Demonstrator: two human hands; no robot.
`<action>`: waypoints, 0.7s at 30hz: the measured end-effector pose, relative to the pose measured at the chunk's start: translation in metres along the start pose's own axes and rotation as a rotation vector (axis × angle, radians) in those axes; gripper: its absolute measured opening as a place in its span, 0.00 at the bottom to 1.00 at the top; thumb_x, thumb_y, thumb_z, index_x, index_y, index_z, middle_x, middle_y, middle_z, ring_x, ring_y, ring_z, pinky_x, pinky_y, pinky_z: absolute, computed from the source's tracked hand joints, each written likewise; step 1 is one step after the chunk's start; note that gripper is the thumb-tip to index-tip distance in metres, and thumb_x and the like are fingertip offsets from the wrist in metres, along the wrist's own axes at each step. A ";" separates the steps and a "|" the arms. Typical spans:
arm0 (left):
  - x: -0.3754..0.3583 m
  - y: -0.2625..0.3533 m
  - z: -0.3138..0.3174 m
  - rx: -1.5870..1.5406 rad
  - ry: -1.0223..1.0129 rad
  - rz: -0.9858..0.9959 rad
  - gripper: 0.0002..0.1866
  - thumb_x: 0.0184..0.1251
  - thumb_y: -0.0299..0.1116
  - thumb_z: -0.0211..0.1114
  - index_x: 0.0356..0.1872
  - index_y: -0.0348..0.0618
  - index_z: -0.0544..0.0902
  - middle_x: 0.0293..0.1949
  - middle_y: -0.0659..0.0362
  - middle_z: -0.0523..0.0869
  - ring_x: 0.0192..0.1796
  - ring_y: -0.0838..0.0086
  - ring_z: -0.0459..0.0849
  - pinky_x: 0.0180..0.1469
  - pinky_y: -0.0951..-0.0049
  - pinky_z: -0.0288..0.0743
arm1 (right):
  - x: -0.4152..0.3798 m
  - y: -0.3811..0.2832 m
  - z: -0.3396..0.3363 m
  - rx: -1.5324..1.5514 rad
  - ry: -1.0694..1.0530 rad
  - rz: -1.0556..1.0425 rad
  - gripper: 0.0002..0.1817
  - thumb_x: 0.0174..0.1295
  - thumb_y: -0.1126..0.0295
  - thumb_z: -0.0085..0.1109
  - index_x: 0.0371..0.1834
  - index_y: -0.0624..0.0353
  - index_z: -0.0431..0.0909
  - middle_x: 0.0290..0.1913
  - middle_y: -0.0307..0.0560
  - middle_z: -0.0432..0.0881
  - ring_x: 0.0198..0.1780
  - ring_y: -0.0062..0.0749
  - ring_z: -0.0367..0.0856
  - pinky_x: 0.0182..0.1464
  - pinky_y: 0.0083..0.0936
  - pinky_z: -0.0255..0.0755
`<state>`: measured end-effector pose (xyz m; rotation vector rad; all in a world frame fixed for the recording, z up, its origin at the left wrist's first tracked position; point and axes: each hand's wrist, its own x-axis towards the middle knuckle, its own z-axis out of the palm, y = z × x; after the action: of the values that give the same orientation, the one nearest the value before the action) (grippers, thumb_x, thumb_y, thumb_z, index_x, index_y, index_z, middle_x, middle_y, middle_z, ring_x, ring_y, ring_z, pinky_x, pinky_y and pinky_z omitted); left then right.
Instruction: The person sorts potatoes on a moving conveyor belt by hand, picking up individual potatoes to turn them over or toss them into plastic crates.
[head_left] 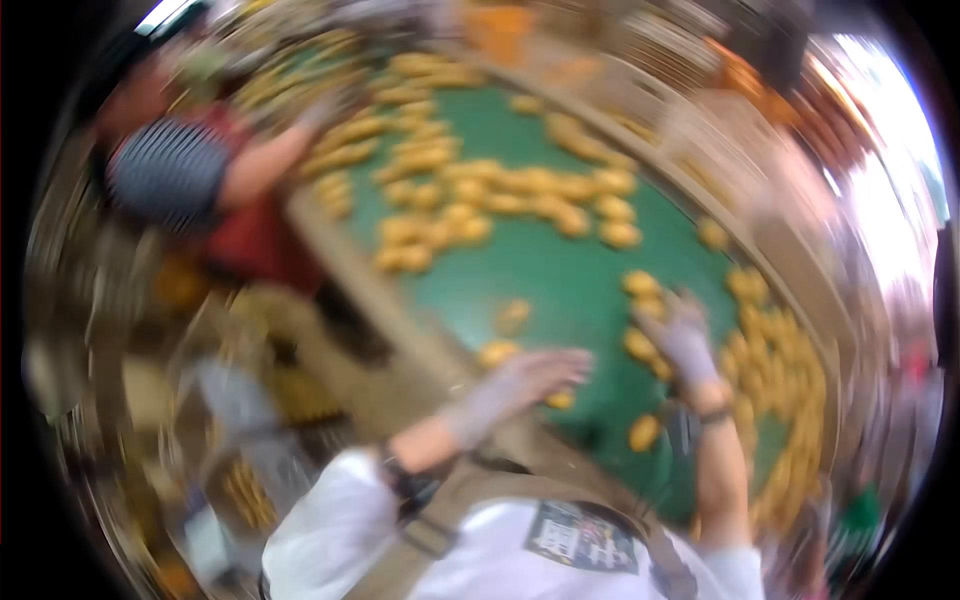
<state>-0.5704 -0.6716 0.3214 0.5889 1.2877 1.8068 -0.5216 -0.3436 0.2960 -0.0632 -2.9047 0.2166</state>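
Many oval yellow pieces of produce, which look like potatoes (460, 210), lie on a green sorting surface (480, 280). My left hand (525, 382), in a pale glove, reaches over the near edge with its fingers stretched out. Partly under its fingers is one yellow piece (560, 399), and another (497, 353) sits just beyond the hand. My right hand (683, 340), also gloved, is open beside a short row of pieces (641, 284); blur hides whether it touches them. A single piece (645, 432) lies below that hand.
A co-worker in a striped sleeve (170, 175) reaches over the surface from the left. More produce (785, 370) crowds the right side, along a raised border (800, 300). Cardboard boxes (735, 150) stand beyond it. A wooden edge (360, 275) runs along my side.
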 end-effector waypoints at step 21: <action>-0.288 -0.106 0.037 -0.758 0.559 1.033 0.26 0.75 0.31 0.65 0.71 0.47 0.70 0.60 0.50 0.82 0.42 0.71 0.83 0.42 0.75 0.83 | 0.045 -0.239 -0.032 0.828 -0.620 -1.010 0.42 0.76 0.48 0.57 0.81 0.68 0.59 0.81 0.58 0.63 0.81 0.47 0.61 0.81 0.43 0.54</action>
<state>-0.3463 -0.8754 0.2611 0.3120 0.4473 3.2501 -0.5645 -0.5725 0.3729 1.7654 -2.6423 1.3416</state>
